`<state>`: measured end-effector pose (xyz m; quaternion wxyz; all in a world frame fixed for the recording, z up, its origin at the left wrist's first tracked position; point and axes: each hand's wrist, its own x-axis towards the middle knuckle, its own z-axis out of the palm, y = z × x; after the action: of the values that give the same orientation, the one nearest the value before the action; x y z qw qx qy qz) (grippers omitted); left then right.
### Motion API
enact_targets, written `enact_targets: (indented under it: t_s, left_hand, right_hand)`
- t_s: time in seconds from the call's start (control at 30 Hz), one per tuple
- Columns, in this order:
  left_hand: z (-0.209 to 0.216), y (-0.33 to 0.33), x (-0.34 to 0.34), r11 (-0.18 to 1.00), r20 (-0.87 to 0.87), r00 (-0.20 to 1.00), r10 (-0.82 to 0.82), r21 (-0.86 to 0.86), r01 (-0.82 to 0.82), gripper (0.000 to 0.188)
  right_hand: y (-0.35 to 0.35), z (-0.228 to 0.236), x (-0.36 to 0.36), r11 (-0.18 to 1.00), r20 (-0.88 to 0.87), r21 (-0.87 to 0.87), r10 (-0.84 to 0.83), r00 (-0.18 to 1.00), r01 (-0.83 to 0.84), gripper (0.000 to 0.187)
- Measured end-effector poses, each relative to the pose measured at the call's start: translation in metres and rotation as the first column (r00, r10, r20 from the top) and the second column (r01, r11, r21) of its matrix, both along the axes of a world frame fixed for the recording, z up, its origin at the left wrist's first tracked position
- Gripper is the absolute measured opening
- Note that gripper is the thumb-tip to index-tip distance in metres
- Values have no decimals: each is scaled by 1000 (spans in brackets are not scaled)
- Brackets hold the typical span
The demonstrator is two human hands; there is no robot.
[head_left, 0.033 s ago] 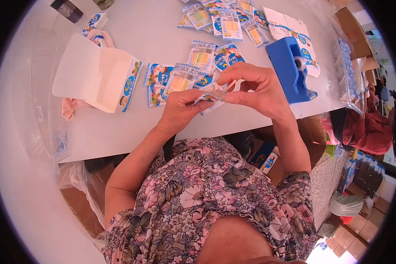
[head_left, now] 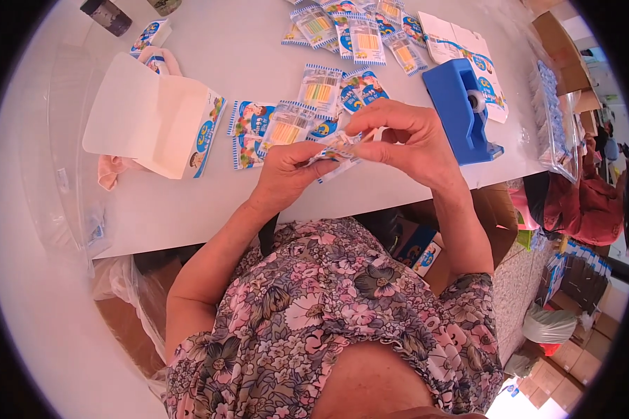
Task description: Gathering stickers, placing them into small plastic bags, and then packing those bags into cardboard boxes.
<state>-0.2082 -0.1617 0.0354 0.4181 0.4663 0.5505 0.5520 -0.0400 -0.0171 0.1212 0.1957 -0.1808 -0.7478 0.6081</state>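
In front of me, over the near part of the white table, both hands are closed on one small printed sachet (head_left: 339, 155). My left hand (head_left: 286, 171) pinches its left side between thumb and fingers. The thumb and forefinger of my right hand (head_left: 402, 143) grip its other side, and my palm hides part of it. Just beyond my hands lies a loose pile of similar flat sachets (head_left: 286, 126), blue and white, some with clear windows over coloured sticks. To the left stands an open white carton (head_left: 168, 122) with a blue printed edge.
A blue tape dispenser (head_left: 461, 112) stands right of my right hand, beside flattened printed cartons (head_left: 468, 52). More sachets (head_left: 349, 31) are heaped at the far side. A pink cloth (head_left: 112, 170) pokes from under the open carton. A clear plastic tray (head_left: 555, 133) sits at the right edge.
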Motion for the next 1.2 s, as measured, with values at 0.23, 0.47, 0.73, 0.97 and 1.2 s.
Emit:
enact_targets:
  t_s: [0.23, 0.47, 0.73, 0.97, 1.2]
  left_hand:
    - [0, 3, 2, 1000, 21, 1000, -14, -15, 15, 23]
    - [-4, -2, -4, 1000, 5, 1000, 21, -15, -21, 22]
    - [-9, 1, 1, 1000, 77, 997, 1, -26, 1, 22]
    - [-7, 1, 3, 997, 86, 996, -11, -78, 17, 22]
    - [-7, -2, 2, 999, 51, 998, -25, -21, 26, 21]
  right_hand:
    - [7, -11, 3, 954, -83, 297, 69, 994, -41, 26]
    - [70, -34, 71, 719, 484, 686, -336, 808, -112, 23]
    - [70, -58, 72, 576, 466, 791, -349, 813, -206, 11]
    - [75, -69, 63, 379, 570, 804, -276, 774, -457, 3]
    - [47, -15, 44, 979, 221, 158, -163, 962, 130, 5]
